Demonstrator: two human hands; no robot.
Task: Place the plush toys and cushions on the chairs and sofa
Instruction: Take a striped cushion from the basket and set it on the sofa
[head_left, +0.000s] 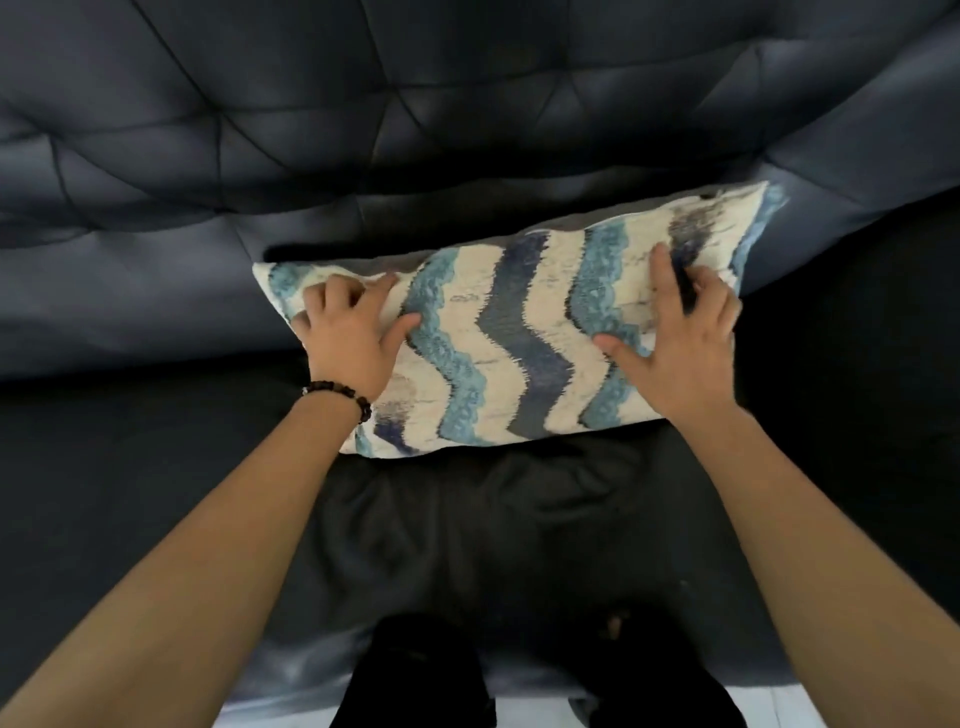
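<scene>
Wavy-striped cushion (519, 332) leant against the sofa (363, 130) backrest: its left end is gripped by the curled left hand (348, 338), its right end pressed by the flat, splayed right hand (680, 353).

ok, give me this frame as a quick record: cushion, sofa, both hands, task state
cushion: wavy blue and cream stripes, on the sofa, top edge against its back
sofa: dark, quilted back
left hand: bracelet on wrist, grips cushion's left end, fingers curled
right hand: flat on cushion's right part, fingers straight, spread
task state: cushion on sofa, both hands on it
</scene>
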